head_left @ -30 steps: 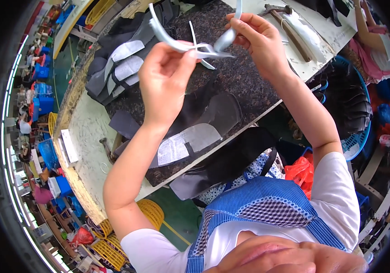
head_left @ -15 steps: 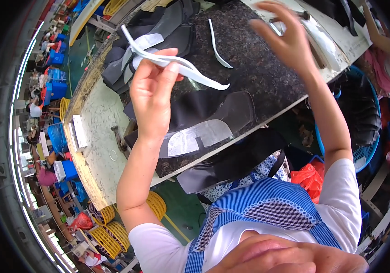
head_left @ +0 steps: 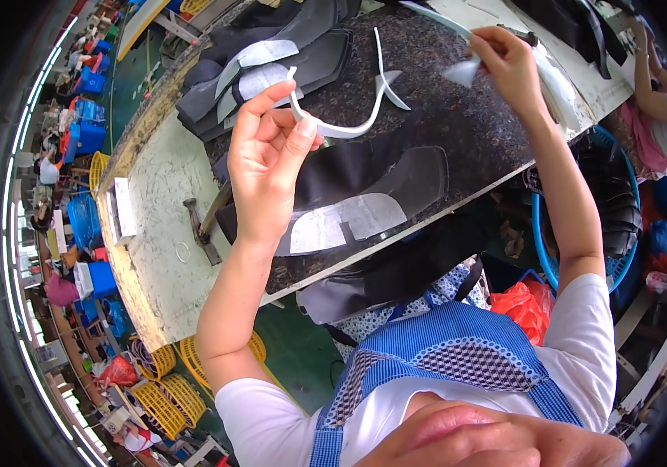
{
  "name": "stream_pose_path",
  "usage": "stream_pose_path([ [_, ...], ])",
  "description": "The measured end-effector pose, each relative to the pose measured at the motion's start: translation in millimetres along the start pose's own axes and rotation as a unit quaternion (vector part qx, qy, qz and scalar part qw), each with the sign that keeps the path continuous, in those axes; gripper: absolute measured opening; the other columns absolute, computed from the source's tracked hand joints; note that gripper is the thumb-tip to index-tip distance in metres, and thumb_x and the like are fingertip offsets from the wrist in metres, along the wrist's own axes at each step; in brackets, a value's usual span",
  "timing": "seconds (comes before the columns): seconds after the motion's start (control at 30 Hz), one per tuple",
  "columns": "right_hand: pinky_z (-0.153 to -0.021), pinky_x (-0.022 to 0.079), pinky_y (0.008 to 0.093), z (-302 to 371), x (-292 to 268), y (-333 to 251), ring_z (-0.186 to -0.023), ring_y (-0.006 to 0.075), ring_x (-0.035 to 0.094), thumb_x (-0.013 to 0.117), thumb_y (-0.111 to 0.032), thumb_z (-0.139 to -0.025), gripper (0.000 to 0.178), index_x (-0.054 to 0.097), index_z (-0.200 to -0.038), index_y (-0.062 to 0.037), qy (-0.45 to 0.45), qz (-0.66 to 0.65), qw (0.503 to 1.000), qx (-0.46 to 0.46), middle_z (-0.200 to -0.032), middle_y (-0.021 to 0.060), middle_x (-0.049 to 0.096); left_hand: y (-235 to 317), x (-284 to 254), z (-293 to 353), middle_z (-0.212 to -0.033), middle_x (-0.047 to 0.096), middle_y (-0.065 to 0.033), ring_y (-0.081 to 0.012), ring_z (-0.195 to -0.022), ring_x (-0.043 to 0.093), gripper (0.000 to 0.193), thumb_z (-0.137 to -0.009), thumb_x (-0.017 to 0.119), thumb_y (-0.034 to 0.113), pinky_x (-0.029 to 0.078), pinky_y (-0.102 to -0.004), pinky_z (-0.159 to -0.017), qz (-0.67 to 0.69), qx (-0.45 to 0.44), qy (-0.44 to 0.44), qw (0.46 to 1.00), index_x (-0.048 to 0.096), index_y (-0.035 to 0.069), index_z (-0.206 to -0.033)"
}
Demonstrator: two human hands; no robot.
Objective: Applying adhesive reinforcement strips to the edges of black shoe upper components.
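Note:
My left hand (head_left: 267, 159) is closed in a pinch on a narrow white strip (head_left: 341, 131), which curves down and then up to the right. Its far end overlaps another white strip (head_left: 398, 97) lying on the dark speckled slab (head_left: 458, 117). Over the slab's far right part, my right hand (head_left: 508, 66) pinches a thin whitish strip (head_left: 436, 17); one end runs up to the left and a pale pointed end hangs below the fingers. Nearer me lies a dark, curved cut piece (head_left: 419, 183) with a light grey patch (head_left: 349, 222) on it.
Dark cut pieces (head_left: 310, 58) with pale patches are piled at the far left of the slab. A hammer (head_left: 201, 233) lies on the worn tabletop (head_left: 162, 202). A blue basket (head_left: 539, 241) holds dark pieces at right. Another person's arm (head_left: 644, 78) shows at far right.
My right hand has come down and closed from an open, spread pose and now pinches a thin strip. The strip in my left hand, doubled before, now hangs as a single curve.

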State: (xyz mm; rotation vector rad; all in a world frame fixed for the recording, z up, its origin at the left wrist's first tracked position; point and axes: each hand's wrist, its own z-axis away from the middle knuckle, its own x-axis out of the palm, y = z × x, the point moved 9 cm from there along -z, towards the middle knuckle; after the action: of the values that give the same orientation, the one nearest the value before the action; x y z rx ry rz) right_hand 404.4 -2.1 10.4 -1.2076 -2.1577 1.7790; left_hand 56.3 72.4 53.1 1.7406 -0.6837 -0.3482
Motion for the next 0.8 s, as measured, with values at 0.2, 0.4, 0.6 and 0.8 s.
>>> stream_pose_path([
  [0.2,-0.092,0.055,0.0360,32,-22,-57,-0.109,0.0230,0.069,0.074,-0.031,-0.096,0.031,0.076,-0.116,-0.0077,0.146,0.434,0.828,-0.324,-0.120,0.0127,0.071,9,2,3,-0.096,0.070,-0.0086,-0.0111,-0.086,0.067,0.044,-0.096,0.071,-0.001,0.055,-0.0267,-0.083,-0.011,0.034,0.034,0.999,0.047,0.002,-0.133],
  [0.4,-0.077,0.055,0.0292,88,115,-156,-0.087,0.0121,0.067,0.069,-0.023,-0.102,0.027,0.073,-0.110,0.0024,-0.256,-0.199,0.936,-0.135,-0.095,0.0075,0.073,33,50,31,-0.078,0.066,-0.0055,-0.0189,-0.067,0.068,0.023,-0.083,0.082,0.000,0.053,-0.0316,-0.061,-0.368,0.208,-0.004,0.906,0.061,0.007,-0.083],
  [0.6,-0.050,0.039,0.0158,90,33,-129,-0.055,0.0041,0.048,0.048,-0.033,-0.111,0.039,0.056,-0.129,0.0014,-0.136,-0.305,0.931,0.144,-0.074,-0.0016,0.056,31,67,162,-0.123,0.070,-0.0059,-0.0233,-0.113,0.069,0.028,-0.080,0.082,0.013,0.057,-0.0397,-0.097,-0.497,0.369,-0.273,0.736,0.070,0.013,-0.105],
  [0.8,-0.041,0.022,0.0181,92,20,-69,-0.044,-0.0003,0.028,0.041,-0.032,-0.115,0.034,0.059,-0.117,-0.0039,-0.228,-0.293,0.901,0.226,-0.060,-0.0082,0.038,13,-45,129,-0.114,0.076,-0.0111,-0.0263,-0.108,0.073,0.026,-0.086,0.070,0.009,0.057,-0.0414,-0.095,-0.685,0.241,-0.145,0.672,0.077,0.003,-0.110],
])
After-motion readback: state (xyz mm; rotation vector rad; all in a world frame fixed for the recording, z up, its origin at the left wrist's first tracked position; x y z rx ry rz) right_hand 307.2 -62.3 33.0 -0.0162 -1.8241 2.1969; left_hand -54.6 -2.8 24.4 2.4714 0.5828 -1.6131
